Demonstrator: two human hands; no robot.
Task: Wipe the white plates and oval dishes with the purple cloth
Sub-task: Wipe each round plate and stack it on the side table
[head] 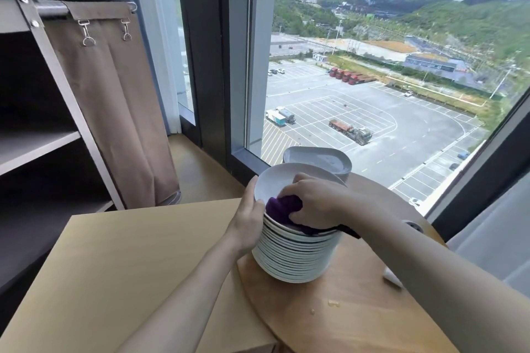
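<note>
Round wooden tabletop (pixel 358 312) beside a window (pixel 372 80), on which we record: one tall stack of white plates (pixel 295 258); oval dishes (pixel 318 162) stacked just behind it; our left hand (pixel 248 221) gripping the rim of the tilted top plate (pixel 272 180); our right hand (pixel 315 200) clenched on the purple cloth (pixel 282 206), pressed into that plate

Bright daylight from window (pixel 372 80), dim shelving, wide-angle edge distortion

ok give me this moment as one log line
wiping top plate | right hand grips purple cloth | left hand holds its rim | oval dishes behind stack
</note>
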